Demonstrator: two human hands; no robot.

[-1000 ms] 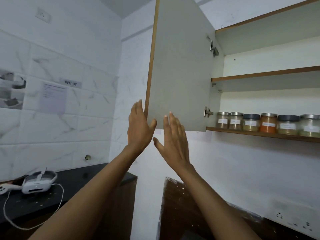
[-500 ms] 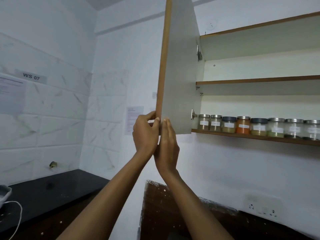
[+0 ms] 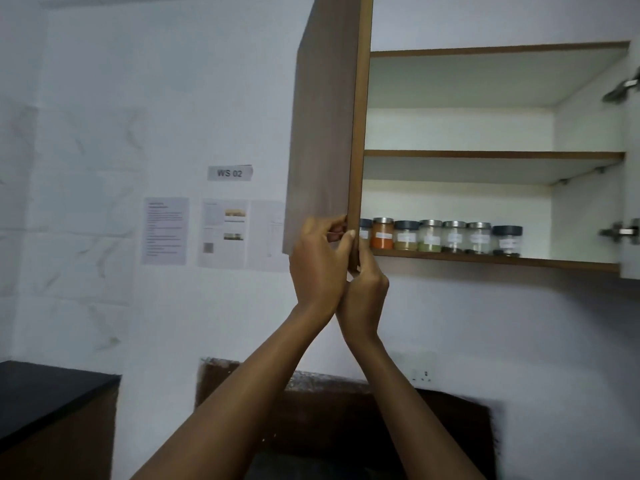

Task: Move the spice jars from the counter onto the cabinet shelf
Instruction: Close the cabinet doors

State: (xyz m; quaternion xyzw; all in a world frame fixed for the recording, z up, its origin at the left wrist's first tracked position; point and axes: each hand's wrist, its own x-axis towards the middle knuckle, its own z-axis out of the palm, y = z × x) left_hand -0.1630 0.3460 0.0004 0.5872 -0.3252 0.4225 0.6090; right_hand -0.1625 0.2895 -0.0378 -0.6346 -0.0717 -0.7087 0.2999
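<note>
Overhead, both hands clamp the lower corner of the open cabinet door. The left hand curls round its brown outer face with the thumb on the edge, and the right hand grips from the inner side, touching the left. The spice jars stand in a row on the cabinet's bottom shelf, just right of the door. A black surface lies low at left.

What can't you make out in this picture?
Head view only:
Jar labels: too small, blurred.
Leftmost jar: mostly behind the cabinet door edge.
Fingers of the right hand: hidden by door and left hand.
Wall sheets: text blurred.
Counter: cut off by the left edge.
</note>
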